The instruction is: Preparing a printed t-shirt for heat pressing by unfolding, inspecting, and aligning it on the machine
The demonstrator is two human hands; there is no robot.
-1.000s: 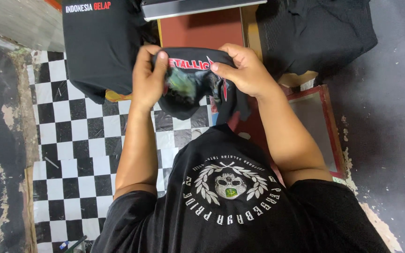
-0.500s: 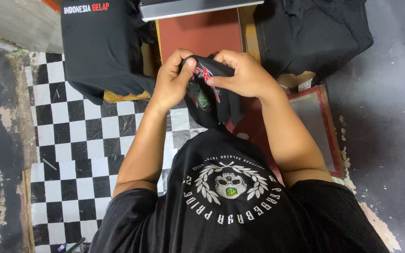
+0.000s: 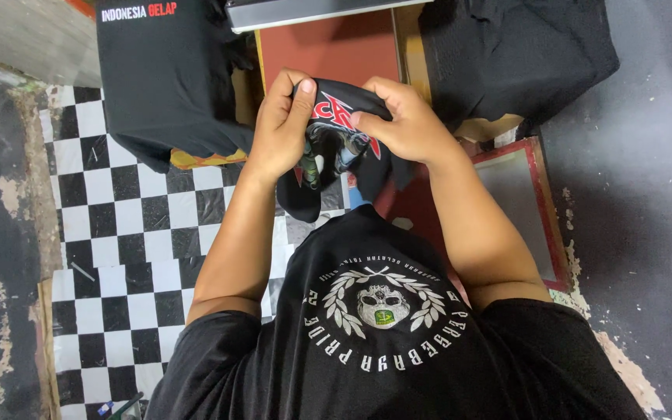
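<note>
Here, left hand point(image 3: 280, 128) and right hand point(image 3: 398, 120), each grip closed tight on bunched black printed cloth point(image 3: 336, 144)

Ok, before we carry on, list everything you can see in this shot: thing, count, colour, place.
bunched garment: one, black with a red print, held in both hands over the red board
red board: one, flat, top centre, under a grey bar
grey bar: one, along the top edge
folded shirt: one, black with printed lettering, top left
dark cloth pile: one, black, top right
framed screen: one, red frame with a grey centre, right of the arms
checkered floor: black and white squares, left side
worn shirt: one, black with a white wreath emblem, bottom centre
left hand: grips the garment's left edge
right hand: grips the garment's right edge
</note>
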